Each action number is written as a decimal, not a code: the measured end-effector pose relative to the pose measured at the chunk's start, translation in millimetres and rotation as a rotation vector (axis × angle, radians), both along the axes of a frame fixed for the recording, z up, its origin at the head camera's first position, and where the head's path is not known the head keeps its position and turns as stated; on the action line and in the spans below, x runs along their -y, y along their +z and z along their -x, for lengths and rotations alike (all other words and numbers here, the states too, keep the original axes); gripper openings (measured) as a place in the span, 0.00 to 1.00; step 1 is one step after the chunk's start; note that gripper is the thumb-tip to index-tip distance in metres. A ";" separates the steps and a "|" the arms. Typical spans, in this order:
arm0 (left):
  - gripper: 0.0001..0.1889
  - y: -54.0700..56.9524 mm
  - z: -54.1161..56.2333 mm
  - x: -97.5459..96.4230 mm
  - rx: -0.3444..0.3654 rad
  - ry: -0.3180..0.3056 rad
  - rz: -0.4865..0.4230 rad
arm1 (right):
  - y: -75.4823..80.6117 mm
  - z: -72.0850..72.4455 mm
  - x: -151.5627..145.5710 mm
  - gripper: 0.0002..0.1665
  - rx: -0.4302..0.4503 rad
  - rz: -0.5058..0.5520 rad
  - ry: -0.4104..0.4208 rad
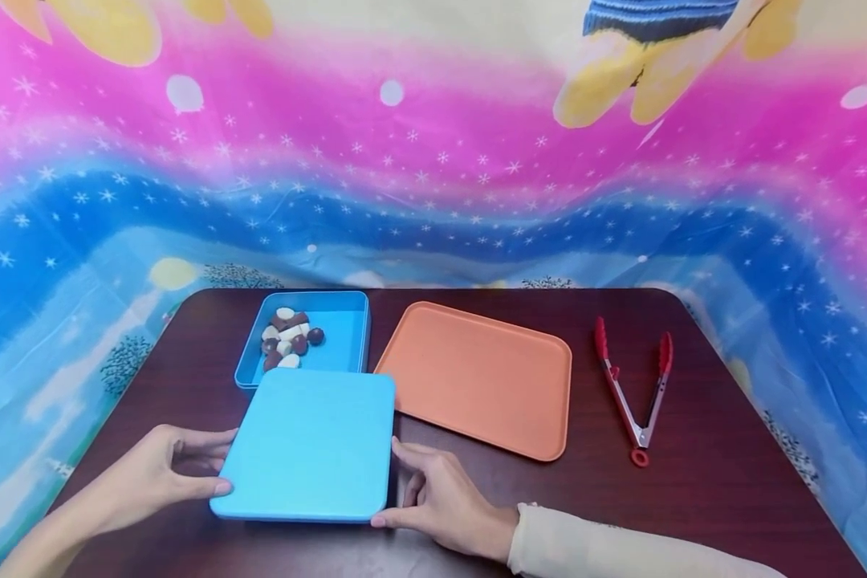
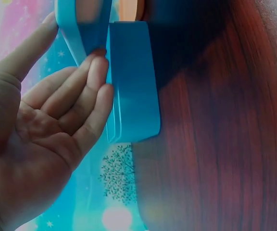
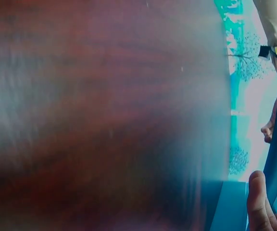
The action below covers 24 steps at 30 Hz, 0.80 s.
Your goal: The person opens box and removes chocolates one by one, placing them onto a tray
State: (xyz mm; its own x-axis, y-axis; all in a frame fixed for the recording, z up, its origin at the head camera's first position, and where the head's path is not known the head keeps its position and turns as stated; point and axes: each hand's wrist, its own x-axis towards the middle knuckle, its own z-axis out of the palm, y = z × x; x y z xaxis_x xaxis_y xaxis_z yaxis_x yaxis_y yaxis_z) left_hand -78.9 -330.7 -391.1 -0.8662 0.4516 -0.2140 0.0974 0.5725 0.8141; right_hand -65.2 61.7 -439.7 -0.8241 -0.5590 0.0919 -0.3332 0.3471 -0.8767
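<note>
Both hands hold a flat light-blue lid [image 1: 311,449] by its opposite sides, over the near part of the table. My left hand [image 1: 162,466] grips its left edge, thumb on top near the corner and fingers beneath. On the other side, the right hand [image 1: 444,498] pinches the right edge close to the near corner. Just beyond is an uncovered blue box [image 1: 344,321], its near end overlapped by the lid in the head view. Small brown and white pieces [image 1: 289,335] lie in the box's left part. From the left wrist, the box's outer wall [image 2: 133,82] shows below the raised lid [image 2: 67,29].
An orange tray [image 1: 477,385] lies at an angle to the right of the box. Farther right, red-tipped tongs [image 1: 641,429] rest spread on the dark wooden table [image 1: 708,482]. A printed cloth [image 1: 433,177] hangs behind and around the table.
</note>
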 end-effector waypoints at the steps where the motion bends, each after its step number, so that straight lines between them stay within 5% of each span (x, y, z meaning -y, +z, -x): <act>1: 0.29 -1.0 -0.5 2.7 0.006 -0.011 -0.023 | -0.1 -2.3 -0.1 0.55 0.005 0.000 0.003; 10: 0.25 -15.0 1.2 18.7 0.108 -0.090 -0.165 | -4.0 -13.0 2.7 0.54 0.085 -0.065 0.037; 17: 0.27 -29.4 6.2 24.3 0.159 -0.096 -0.092 | -7.9 -6.1 16.0 0.55 0.143 -0.155 0.051; 24: 0.31 -36.3 8.5 15.9 0.203 -0.060 0.000 | -11.4 1.5 20.4 0.55 -0.037 -0.318 0.047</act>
